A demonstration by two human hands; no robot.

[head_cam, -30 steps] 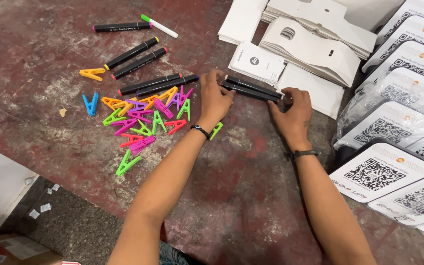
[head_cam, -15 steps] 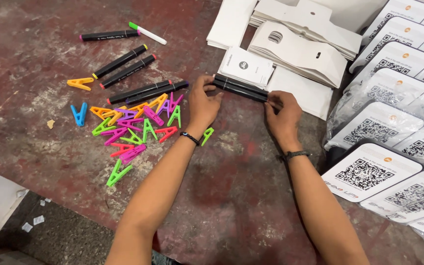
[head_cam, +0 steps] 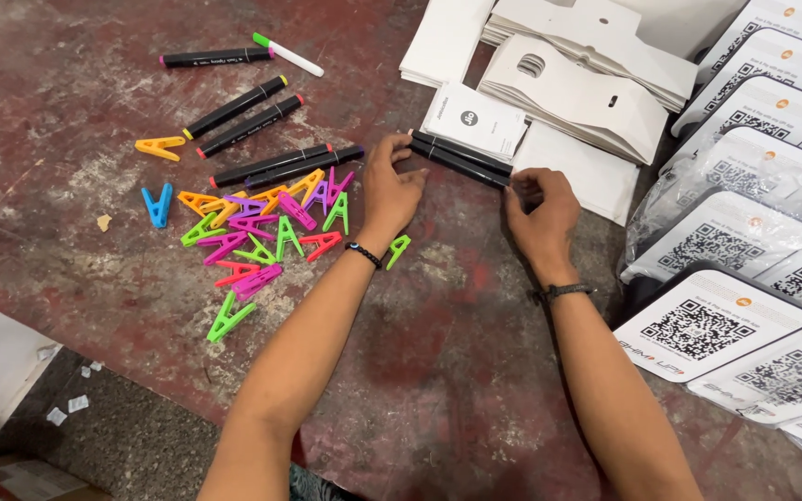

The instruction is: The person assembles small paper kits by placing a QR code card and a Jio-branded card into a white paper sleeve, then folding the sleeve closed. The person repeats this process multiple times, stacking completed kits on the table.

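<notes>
I have a pair of black markers lying side by side on the table, just in front of a small white card pack; my left hand pinches their left ends with closed fingers and my right hand closes its fingers on their right ends, squaring them together. By my judgement this one pair is gathered. Six more markers lie loose to the left above the heap of coloured clips, so most of the sorting looks undone.
</notes>
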